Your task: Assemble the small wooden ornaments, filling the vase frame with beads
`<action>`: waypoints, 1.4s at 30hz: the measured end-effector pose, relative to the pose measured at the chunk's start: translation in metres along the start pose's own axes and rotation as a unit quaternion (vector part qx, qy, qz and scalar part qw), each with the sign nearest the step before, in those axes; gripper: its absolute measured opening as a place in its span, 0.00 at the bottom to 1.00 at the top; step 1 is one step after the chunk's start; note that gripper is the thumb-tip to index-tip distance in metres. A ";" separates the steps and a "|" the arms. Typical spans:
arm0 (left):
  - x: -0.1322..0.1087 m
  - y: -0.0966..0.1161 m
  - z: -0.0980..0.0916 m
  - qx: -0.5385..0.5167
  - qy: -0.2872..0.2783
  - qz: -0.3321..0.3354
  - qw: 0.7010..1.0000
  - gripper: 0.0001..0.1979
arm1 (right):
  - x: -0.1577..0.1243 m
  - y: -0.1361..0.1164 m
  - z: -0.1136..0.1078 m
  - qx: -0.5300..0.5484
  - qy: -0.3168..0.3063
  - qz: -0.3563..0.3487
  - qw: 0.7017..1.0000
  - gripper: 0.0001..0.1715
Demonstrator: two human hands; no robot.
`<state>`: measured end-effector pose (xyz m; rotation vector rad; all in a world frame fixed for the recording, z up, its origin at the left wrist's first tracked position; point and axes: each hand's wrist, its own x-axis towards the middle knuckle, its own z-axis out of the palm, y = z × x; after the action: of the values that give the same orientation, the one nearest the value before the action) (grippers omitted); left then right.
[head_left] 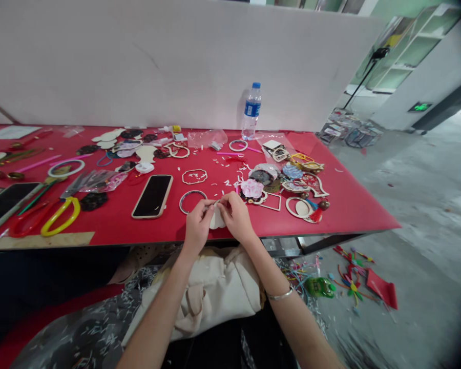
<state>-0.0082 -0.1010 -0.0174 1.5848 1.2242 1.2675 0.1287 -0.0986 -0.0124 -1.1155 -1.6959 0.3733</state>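
Note:
Both hands meet above the front edge of the red table (pixel 200 233). Between them is a small cream-white flat piece (pixel 217 219) with a wavy lower edge; its exact kind is unclear. My left hand (pixel 197 220) pinches its left side near the top, fingers closed. My right hand (pixel 236 215) is closed on the upper right side, thumb and fingertips close to the left ones. Just behind my left hand lies a dark-patterned ring (pixel 182 201). Beyond my right hand sits a pink flower piece (pixel 252 189).
Left of the hands lies a phone (pixel 152 197), then yellow-handled scissors (pixel 61 216). A water bottle (pixel 252 111) stands by the white partition (pixel 176 61). Craft pieces, such as a cream ring (pixel 288 206), crowd the right side. A green bottle (pixel 320 287) lies on the floor.

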 end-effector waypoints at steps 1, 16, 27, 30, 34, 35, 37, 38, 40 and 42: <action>0.000 0.000 0.000 0.003 0.001 -0.003 1.000 0.13 | 0.000 0.000 0.000 -0.006 -0.002 -0.003 1.000 0.04; 0.013 -0.010 -0.001 -0.174 0.054 -0.069 0.981 0.12 | -0.004 -0.005 -0.001 -0.017 -0.006 -0.037 0.999 0.06; 0.010 -0.010 -0.005 -0.221 -0.016 -0.068 0.973 0.17 | -0.005 0.001 0.006 -0.021 -0.008 0.028 0.999 0.15; 0.010 -0.012 -0.005 -0.214 -0.027 -0.072 0.974 0.18 | -0.007 0.000 0.006 -0.059 -0.009 0.030 0.998 0.15; 0.010 -0.014 -0.006 -0.188 -0.038 -0.077 0.978 0.18 | -0.008 -0.004 0.005 -0.129 -0.024 -0.004 0.991 0.13; 0.010 -0.014 -0.006 -0.187 -0.040 -0.078 0.978 0.19 | -0.008 -0.005 0.005 -0.136 -0.028 -0.013 0.990 0.13; 0.009 -0.012 -0.007 -0.197 -0.047 -0.086 0.975 0.22 | -0.007 -0.007 0.004 -0.130 -0.032 -0.020 0.991 0.14; 0.009 -0.011 -0.007 -0.203 -0.049 -0.090 0.974 0.23 | -0.007 -0.008 0.004 -0.119 -0.033 -0.016 0.992 0.14; 0.009 -0.009 -0.007 -0.211 -0.052 -0.094 0.972 0.25 | -0.006 -0.007 0.003 -0.087 -0.033 0.002 0.996 0.15; 0.009 -0.006 -0.007 -0.208 -0.056 -0.092 0.972 0.25 | -0.005 -0.006 0.003 -0.051 -0.031 0.022 0.998 0.17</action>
<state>-0.0161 -0.0908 -0.0194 1.1921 0.9355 1.2038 0.1238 -0.1052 -0.0123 -1.2289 -1.7636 0.3556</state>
